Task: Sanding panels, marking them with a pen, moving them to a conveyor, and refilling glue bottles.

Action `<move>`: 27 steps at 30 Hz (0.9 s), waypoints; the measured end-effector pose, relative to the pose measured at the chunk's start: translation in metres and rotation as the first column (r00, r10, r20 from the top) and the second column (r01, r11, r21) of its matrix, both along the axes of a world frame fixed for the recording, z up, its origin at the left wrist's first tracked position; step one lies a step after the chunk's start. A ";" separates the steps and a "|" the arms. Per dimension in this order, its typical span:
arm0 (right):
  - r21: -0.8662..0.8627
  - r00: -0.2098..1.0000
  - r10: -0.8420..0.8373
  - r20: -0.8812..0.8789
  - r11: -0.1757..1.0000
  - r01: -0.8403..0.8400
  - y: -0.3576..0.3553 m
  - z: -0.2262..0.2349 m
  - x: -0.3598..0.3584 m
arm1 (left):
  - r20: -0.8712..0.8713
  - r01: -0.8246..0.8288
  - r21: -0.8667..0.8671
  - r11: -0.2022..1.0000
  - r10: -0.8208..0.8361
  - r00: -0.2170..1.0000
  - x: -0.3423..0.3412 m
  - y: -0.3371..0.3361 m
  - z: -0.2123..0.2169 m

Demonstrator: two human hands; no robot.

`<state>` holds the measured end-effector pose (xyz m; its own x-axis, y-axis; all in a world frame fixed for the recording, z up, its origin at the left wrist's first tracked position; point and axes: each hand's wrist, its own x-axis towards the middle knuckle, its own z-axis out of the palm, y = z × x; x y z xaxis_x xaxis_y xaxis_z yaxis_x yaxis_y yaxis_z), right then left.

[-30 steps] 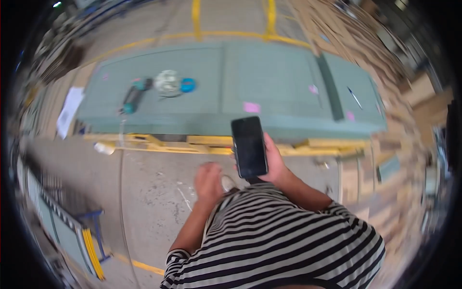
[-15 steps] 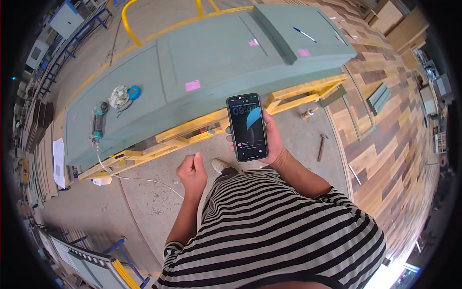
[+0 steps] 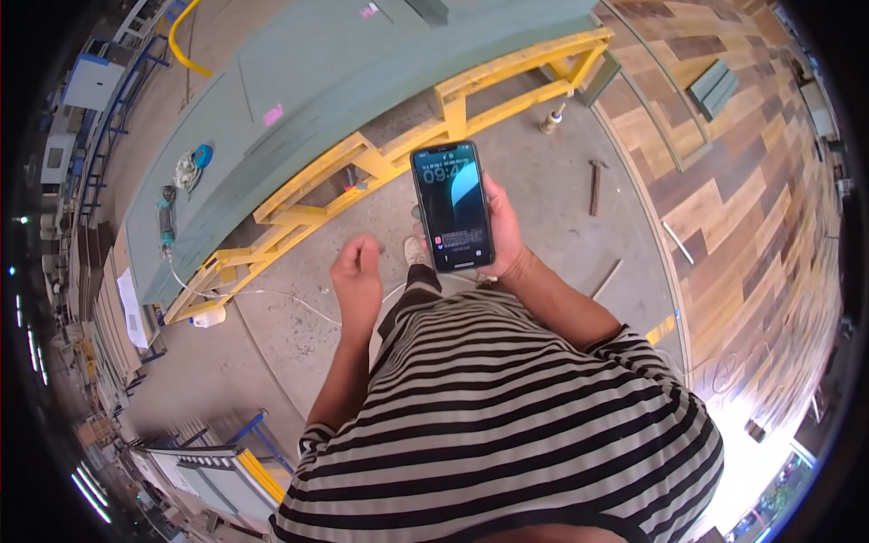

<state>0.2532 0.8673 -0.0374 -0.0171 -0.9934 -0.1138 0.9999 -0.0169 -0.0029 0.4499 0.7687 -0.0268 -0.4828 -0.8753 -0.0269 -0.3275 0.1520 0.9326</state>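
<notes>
In my right hand (image 3: 505, 228) is a black smartphone (image 3: 453, 208), held upright with its lit lock screen facing me. My fingers wrap round the phone's back and right edge, and some fingertips show at its left edge. To the left of the phone my left hand (image 3: 358, 264) hangs in the air, its fingers curled in a loose fist with nothing seen in them. Beyond both hands lies a long grey-green panelled piece (image 3: 262, 72) on a yellow wooden frame (image 3: 380, 161). A teal-ended power tool (image 3: 167, 217) rests on the panel's left end.
Next to the tool lie a crumpled white cloth (image 3: 187, 172) and a blue round item (image 3: 204, 156). A white hose (image 3: 272, 295) runs across the floor. On the right are a hammer (image 3: 595, 187), a bottle (image 3: 553, 119) and patterned wood flooring (image 3: 724, 199). A rack (image 3: 204, 471) stands lower left.
My view has shifted, so the panel and yellow frame sit higher and further left. The phone stays in my right hand. My left hand remains curled, its index finger slightly looser.
</notes>
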 end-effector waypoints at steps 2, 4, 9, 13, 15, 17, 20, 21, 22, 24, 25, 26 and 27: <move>0.011 1.000 -0.008 -0.021 1.000 0.008 0.013 0.003 0.001 | -0.061 0.021 0.032 0.999 -0.019 0.998 -0.012 0.005 0.006; 0.033 0.996 -0.045 -0.077 0.998 0.048 0.017 0.008 0.003 | -0.138 0.037 0.052 0.998 -0.030 0.990 -0.025 0.011 0.015; 0.058 0.968 -0.085 -0.236 0.993 0.102 0.022 -0.006 0.009 | -0.246 0.238 0.207 0.949 -0.185 0.951 -0.049 0.019 0.020; 0.219 0.821 0.023 -0.570 0.968 0.124 -0.001 -0.026 0.048 | -0.059 0.351 0.159 0.923 -0.346 0.936 -0.041 0.014 0.007; 0.133 0.704 0.043 -0.709 0.988 0.073 -0.020 -0.039 0.069 | -0.090 0.324 0.135 0.936 -0.314 0.945 -0.029 0.004 -0.015; 0.128 0.696 0.037 -0.717 0.988 0.080 -0.036 -0.058 0.071 | -0.046 0.338 0.238 0.911 -0.337 0.940 -0.006 -0.028 -0.031; 0.245 -0.121 0.214 -0.969 0.892 -0.381 -0.056 -0.104 0.075 | 0.088 0.348 0.510 0.787 -0.450 0.889 0.067 -0.073 -0.074; 0.289 -0.311 0.162 -0.936 0.859 -0.422 -0.064 -0.125 0.080 | 0.290 0.325 0.562 0.761 -0.549 0.784 0.078 -0.078 -0.069; 0.286 -0.382 0.126 -0.916 0.872 -0.398 -0.066 -0.145 0.087 | 0.467 0.283 0.603 0.746 -0.618 0.632 0.093 -0.081 -0.064; 0.339 -0.441 0.115 -0.890 0.813 -0.473 -0.078 -0.185 0.100 | 0.632 0.409 0.558 0.722 -0.689 0.355 0.137 -0.087 -0.081; 0.384 -0.449 0.148 -0.881 0.779 -0.496 -0.090 -0.183 0.105 | 0.489 0.389 0.648 0.655 -0.749 0.447 0.197 -0.097 -0.136; 0.426 -0.454 0.182 -0.872 0.739 -0.522 -0.098 -0.180 0.113 | 0.333 0.375 0.731 0.570 -0.778 0.533 0.243 -0.105 -0.180; 0.437 -0.451 0.203 -0.869 0.743 -0.507 -0.099 -0.175 0.111 | 0.321 0.386 0.739 0.553 -0.792 0.519 0.238 -0.111 -0.175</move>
<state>0.3641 0.7681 -0.2121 0.4282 -0.8139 -0.3928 -0.4442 0.1889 -0.8758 0.6881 0.6573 -0.2015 -0.5680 -0.0944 -0.8176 -0.8225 0.1017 0.5596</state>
